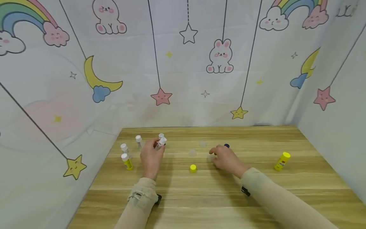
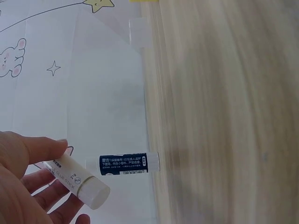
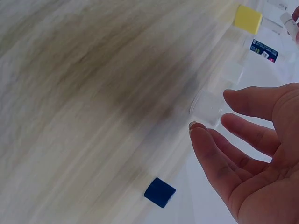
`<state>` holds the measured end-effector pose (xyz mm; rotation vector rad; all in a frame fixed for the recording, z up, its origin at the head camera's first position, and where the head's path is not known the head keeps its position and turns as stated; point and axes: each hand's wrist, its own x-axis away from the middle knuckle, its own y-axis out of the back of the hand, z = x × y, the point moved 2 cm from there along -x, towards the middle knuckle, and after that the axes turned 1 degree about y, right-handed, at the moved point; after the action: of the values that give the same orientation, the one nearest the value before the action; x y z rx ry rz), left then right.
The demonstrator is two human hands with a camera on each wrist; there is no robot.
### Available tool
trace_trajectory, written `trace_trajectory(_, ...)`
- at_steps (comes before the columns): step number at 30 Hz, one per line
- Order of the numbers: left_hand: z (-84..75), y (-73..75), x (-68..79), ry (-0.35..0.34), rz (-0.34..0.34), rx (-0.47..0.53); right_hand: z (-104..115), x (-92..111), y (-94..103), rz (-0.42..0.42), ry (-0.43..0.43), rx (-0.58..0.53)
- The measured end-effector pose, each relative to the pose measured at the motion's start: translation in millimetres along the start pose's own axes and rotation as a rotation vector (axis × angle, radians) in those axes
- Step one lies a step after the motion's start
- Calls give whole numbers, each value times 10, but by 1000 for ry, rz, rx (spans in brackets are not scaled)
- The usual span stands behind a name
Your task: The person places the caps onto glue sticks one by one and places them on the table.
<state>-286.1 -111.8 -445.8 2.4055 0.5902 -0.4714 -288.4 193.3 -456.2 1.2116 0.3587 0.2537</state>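
Observation:
My left hand (image 1: 151, 157) grips a white glue stick (image 2: 77, 182) between thumb and fingers, tilted, its white end sticking out past them. Just beyond it a glue stick with a dark blue label (image 2: 124, 163) stands upright on the table. Over to the right, my right hand (image 3: 257, 154) reaches down around a clear cap (image 3: 207, 108), thumb and fingers spread apart; whether a fingertip touches it, I cannot tell. A dark blue cap (image 3: 160, 192) lies beside that hand. Two more clear caps (image 1: 192, 152) and a yellow cap (image 1: 193, 168) are between the hands.
Left of my left hand stand two white-capped glue sticks (image 1: 138, 141) and a yellow one with a white cap (image 1: 127, 163). A yellow glue stick (image 1: 282, 161) stands far right. A patterned cloth (image 1: 186, 73) hangs behind the wooden table (image 1: 194, 197).

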Motion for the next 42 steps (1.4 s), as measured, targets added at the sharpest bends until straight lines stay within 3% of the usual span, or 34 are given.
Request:
trace_trajectory(21,-137,-59,48,-118,-28,-12,76,-46,-133,-25,23,11)
trace_trajectory(32,-176,-75,40,-158,-33,-21,174,-89,-81,-67,41,-9)
trace_trajectory(42,-207,-93,39,-213,-37,-18,252,-111,12,-124,15,-95)
